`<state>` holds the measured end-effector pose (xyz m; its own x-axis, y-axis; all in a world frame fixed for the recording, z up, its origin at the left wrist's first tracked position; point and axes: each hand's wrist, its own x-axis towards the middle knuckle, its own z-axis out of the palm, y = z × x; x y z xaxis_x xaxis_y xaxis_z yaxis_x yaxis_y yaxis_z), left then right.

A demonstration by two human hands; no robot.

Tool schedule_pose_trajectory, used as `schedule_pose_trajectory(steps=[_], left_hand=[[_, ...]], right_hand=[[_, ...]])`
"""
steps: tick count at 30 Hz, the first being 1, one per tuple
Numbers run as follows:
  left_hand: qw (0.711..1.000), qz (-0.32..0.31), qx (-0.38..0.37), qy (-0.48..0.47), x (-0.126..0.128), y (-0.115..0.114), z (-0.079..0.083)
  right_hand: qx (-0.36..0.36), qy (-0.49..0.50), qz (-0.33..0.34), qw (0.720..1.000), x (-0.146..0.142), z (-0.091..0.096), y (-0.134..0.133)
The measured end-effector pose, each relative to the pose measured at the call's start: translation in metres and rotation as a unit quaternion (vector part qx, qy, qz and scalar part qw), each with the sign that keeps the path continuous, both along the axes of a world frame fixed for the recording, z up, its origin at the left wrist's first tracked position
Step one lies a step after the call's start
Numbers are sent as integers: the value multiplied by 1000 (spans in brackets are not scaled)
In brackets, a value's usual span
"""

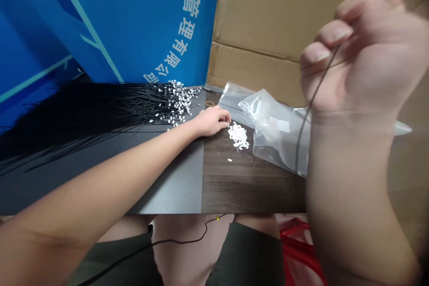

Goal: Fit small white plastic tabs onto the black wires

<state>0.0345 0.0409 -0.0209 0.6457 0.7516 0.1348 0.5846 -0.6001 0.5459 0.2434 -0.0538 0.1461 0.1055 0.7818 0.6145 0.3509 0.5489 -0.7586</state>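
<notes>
Head view: a thin black wire (317,91) runs through the right hand (362,53), which is raised close to the camera at the right of the frame. The fingers are curled shut around the wire, and its lower length hangs down past the wrist. The left hand (212,123) lies on the tabletop at centre, its fingers loosely curled, though I cannot tell whether it holds anything. Just beside its fingertips sits a small heap of white connector pieces (238,136), with a few strays lying nearer the bottom of the frame. Upper left of that hand, a great fan of black wires (100,111) spreads across the table towards the left edge, its far ends tipped with white pieces (177,103). A clear plastic bag (278,129) lies right of the heap and runs behind the raised right forearm, which hides part of it. A thin rubber band (210,103) lies just above the left hand. The tabletop is part grey panel (174,178), part dark wood grain (248,183). Behind it stand a cardboard box (284,13) and a blue banner (134,22) with white lettering. Below the table edge are the person's lap in dark shorts (248,254), a thin black cord (177,241) and something red (298,250).
</notes>
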Motion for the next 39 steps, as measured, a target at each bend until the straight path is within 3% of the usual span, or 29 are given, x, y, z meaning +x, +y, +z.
schedule_pose_trajectory(steps=[3,9,14,16,19,23,25,27,33,39], left_hand=[[1000,2,15,18,0,-5,0],[999,9,29,31,4,-9,0],[991,50,10,-123,-5,-7,11],[970,83,-35,-226,-15,-9,22],[912,98,-130,-377,-36,-18,37],[834,107,-222,-494,-54,-34,37],[804,128,-245,-526,-57,-39,30],[793,144,-253,-536,-57,-43,22],[798,160,-254,-523,-55,-47,18],[796,146,-276,-518,-58,-49,21]], right_hand=[[-12,113,-5,994,-20,-19,-3],[-40,89,-25,995,-27,-43,0],[-108,138,39,984,-42,-53,11],[-161,159,79,971,-53,-59,18],[-223,216,135,941,-74,-76,24],[-261,253,164,917,-97,-106,23],[-264,239,168,919,-103,-120,22],[-259,206,170,928,-105,-131,22],[-161,16,121,979,-97,-147,28],[-92,-90,74,989,-89,-148,27]])
